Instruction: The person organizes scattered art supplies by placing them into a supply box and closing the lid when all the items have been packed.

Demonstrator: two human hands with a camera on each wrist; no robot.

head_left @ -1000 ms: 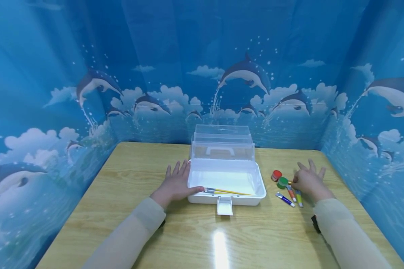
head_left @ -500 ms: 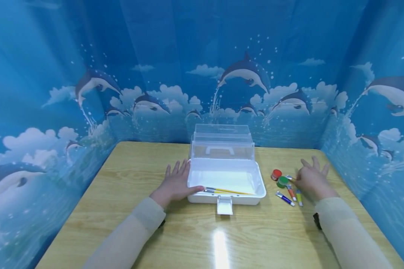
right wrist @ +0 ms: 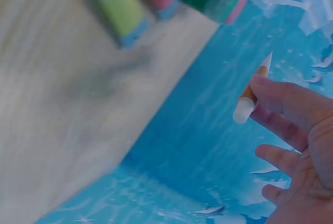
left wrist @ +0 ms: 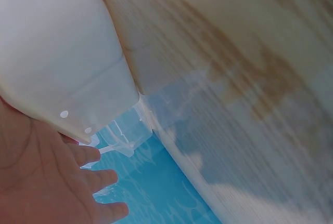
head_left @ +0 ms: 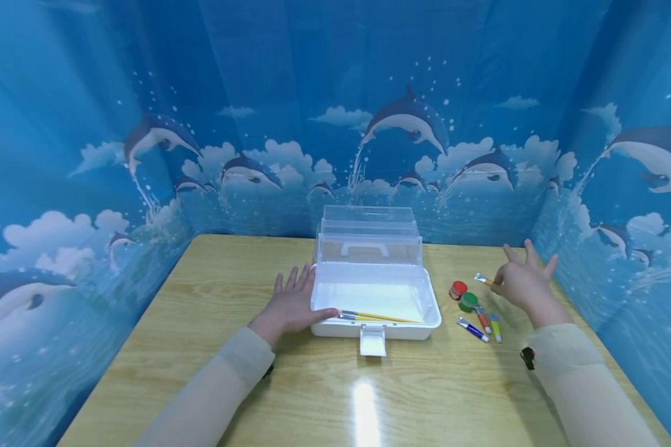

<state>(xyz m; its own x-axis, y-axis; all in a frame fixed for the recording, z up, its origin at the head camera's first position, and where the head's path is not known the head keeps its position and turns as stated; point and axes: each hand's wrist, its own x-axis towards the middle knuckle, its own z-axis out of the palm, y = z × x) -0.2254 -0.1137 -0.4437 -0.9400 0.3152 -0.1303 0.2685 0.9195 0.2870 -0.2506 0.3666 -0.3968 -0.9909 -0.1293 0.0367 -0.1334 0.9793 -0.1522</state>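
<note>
Thumb and index finger of my right hand (head_left: pixel 528 285) pinch a small orange-yellow paint tube (right wrist: pixel 248 93) with a white cap, lifted over the table; its other fingers spread apart. My left hand (head_left: pixel 292 305) rests against the left side of a white plastic box (head_left: pixel 335 330), fingers straight and spread, thumb across the front left rim. Two yellow-handled paintbrushes (head_left: pixel 380 318) lie inside along the box's front wall. Left of the right hand are a red-lidded jar (head_left: pixel 458 290), a green-lidded jar (head_left: pixel 468 302), and blue (head_left: pixel 473 330), orange-red (head_left: pixel 483 320) and yellow-green (head_left: pixel 496 329) paint tubes.
The box's clear lid (head_left: pixel 369 226) stands raised at the back, and its front latch (head_left: pixel 373 343) hangs down. A wooden table (head_left: pixel 425 397) carries everything. Blue dolphin-print curtains (head_left: pixel 291 124) enclose its back and sides.
My right hand has drawn back and to the right, away from the jars, lifting the pinched paint tube clear of the group. The left hand keeps its place on the box.
</note>
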